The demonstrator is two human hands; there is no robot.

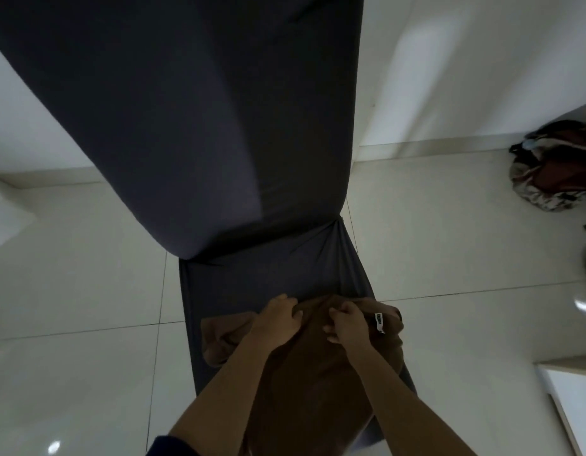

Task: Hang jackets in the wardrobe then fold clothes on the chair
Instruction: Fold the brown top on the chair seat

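Dim, soft footage with wide-angle bending at the edges and glare spots on the floor (87, 324).

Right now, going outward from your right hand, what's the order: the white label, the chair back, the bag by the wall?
1. White label: on the brown garment, just right of the right hand.
2. Chair back: ahead, beyond the seat.
3. Bag: on the floor, far right.
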